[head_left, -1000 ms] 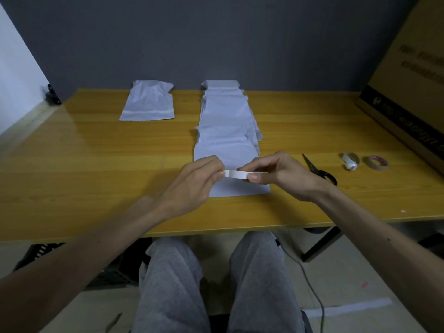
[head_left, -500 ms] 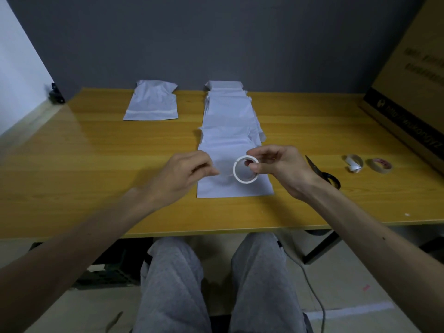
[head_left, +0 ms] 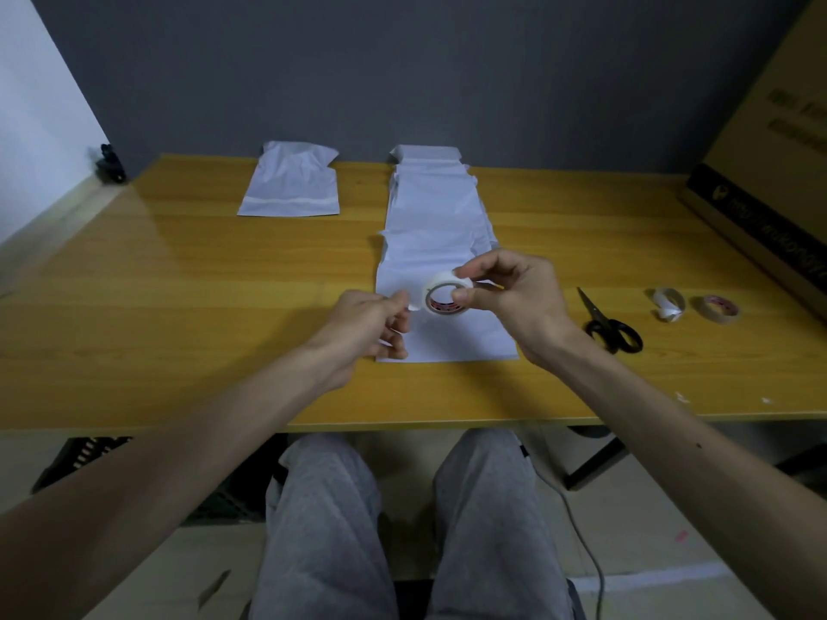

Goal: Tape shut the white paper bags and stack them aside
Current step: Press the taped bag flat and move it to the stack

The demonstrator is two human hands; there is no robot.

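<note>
A row of overlapping white paper bags (head_left: 436, 226) runs from the table's far edge toward me down the middle. One taped white bag (head_left: 291, 183) lies apart at the back left. My right hand (head_left: 514, 297) holds a white tape roll (head_left: 445, 293) between thumb and fingers, just above the nearest bag. My left hand (head_left: 371, 324) pinches the loose end of the tape at the roll's left side, fingers curled.
Black scissors (head_left: 608, 326) lie right of the bags on the wooden table (head_left: 179, 306). Beyond them sit a used tape core (head_left: 668, 302) and a second tape roll (head_left: 716, 309). A large cardboard box (head_left: 774, 172) leans at the far right.
My right hand has turned the tape roll from edge-on to face me and lifted it slightly. My left hand moved back to the roll and took hold of the tape end.
</note>
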